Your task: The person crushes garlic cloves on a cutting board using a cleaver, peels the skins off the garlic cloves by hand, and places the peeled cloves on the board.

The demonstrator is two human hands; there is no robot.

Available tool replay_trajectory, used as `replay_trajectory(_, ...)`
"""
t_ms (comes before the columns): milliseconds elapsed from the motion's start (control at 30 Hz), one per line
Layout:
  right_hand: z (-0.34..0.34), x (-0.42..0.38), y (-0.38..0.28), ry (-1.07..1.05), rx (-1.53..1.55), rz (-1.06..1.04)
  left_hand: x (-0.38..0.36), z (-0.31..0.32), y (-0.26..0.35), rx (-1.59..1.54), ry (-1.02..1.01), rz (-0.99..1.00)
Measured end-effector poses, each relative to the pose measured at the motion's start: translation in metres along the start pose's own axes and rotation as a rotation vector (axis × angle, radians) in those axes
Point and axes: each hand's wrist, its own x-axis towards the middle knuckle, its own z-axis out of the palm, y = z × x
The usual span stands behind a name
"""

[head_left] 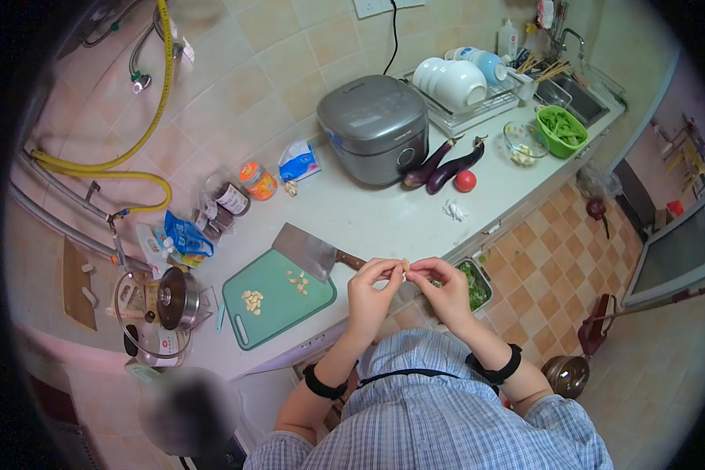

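Note:
My left hand (374, 288) and my right hand (444, 286) meet in front of my body, past the counter's front edge. Between their fingertips they pinch a small pale garlic clove (405, 267), partly hidden by the fingers. To the left, a green cutting board (290, 317) bears a pile of peeled garlic cloves (252, 301) and a looser group of garlic pieces (298, 282). A cleaver (305, 249) lies flat across the board's far right corner, its wooden handle (350, 260) pointing toward my left hand.
Behind stand a rice cooker (374, 129), two eggplants (456, 166) and a tomato (465, 181). Farther right are a glass bowl (525, 144) and a green basket of vegetables (562, 131). Jars (231, 197) line the wall. Below the counter edge sits a container of greens (475, 284).

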Motion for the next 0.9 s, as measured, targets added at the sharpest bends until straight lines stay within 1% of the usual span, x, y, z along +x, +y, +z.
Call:
replay_trajectory(67, -0.001, 0.001, 0.002, -0.011, -0.014, -0.008, 0.002, 0.0, 0.002, 0.06, -0.006, 0.054)
replay_trajectory(133, -0.003, 0.002, 0.009, -0.051, 0.258, 0.094, 0.003, -0.001, 0.005, 0.083, -0.026, 0.078)
replay_trajectory(167, -0.006, 0.003, 0.009, -0.05, 0.258, 0.095, 0.004, -0.002, 0.005, 0.106, -0.043, 0.102)
replay_trajectory(200, -0.01, 0.005, 0.006, -0.106, 0.316, 0.177, 0.004, -0.003, 0.005, 0.107, -0.044, 0.102)
replay_trajectory(233, -0.013, 0.006, 0.005, -0.163, 0.373, 0.258, 0.005, -0.003, 0.004, 0.069, -0.065, 0.071)
replay_trajectory(267, -0.016, 0.007, 0.008, -0.161, 0.373, 0.259, 0.005, -0.003, 0.003, 0.032, -0.088, 0.039)
replay_trajectory(300, -0.019, 0.008, 0.013, -0.218, 0.458, 0.329, 0.006, -0.004, 0.0, 0.033, -0.089, 0.038)
replay_trajectory(333, -0.021, 0.009, 0.015, -0.275, 0.543, 0.4, 0.007, -0.005, -0.002, -0.048, -0.132, -0.027)
replay_trajectory(367, -0.022, 0.009, 0.016, -0.274, 0.543, 0.401, 0.007, -0.006, -0.004, -0.129, -0.175, -0.092)
replay_trajectory(433, -0.022, 0.01, 0.014, -0.286, 0.633, 0.506, 0.008, -0.008, -0.002, -0.111, -0.192, -0.113)
replay_trajectory(467, -0.021, 0.009, 0.015, -0.287, 0.634, 0.506, 0.008, -0.009, -0.001, -0.094, -0.209, -0.133)
replay_trajectory(500, -0.019, 0.008, 0.015, -0.253, 0.468, 0.365, 0.008, -0.009, 0.003, -0.093, -0.208, -0.132)
replay_trajectory(533, -0.017, 0.008, 0.015, -0.217, 0.302, 0.225, 0.007, -0.008, 0.009, 0.063, -0.174, -0.042)
replay_trajectory(567, -0.016, 0.008, 0.013, -0.217, 0.303, 0.225, 0.007, -0.008, 0.013, 0.219, -0.139, 0.048)
replay_trajectory(600, -0.015, 0.007, 0.008, -0.199, 0.138, 0.134, 0.006, -0.007, 0.013, 0.22, -0.139, 0.047)
replay_trajectory(633, -0.015, 0.006, 0.004, -0.179, -0.027, 0.044, 0.006, -0.007, 0.014, 0.29, -0.146, 0.068)
replay_trajectory(667, -0.014, 0.005, 0.001, -0.177, -0.025, 0.046, 0.005, -0.006, 0.014, 0.361, -0.155, 0.089)
replay_trajectory(733, -0.014, 0.005, -0.002, -0.13, -0.251, -0.157, 0.003, -0.005, 0.015, 0.393, -0.165, 0.089)
replay_trajectory(833, -0.016, 0.005, 0.0, -0.131, -0.304, -0.206, 0.002, -0.005, 0.013, 0.42, -0.195, 0.113)
replay_trajectory(900, -0.017, 0.003, -0.001, -0.142, -0.3, -0.201, 0.002, -0.007, 0.011, 0.414, -0.219, 0.135)
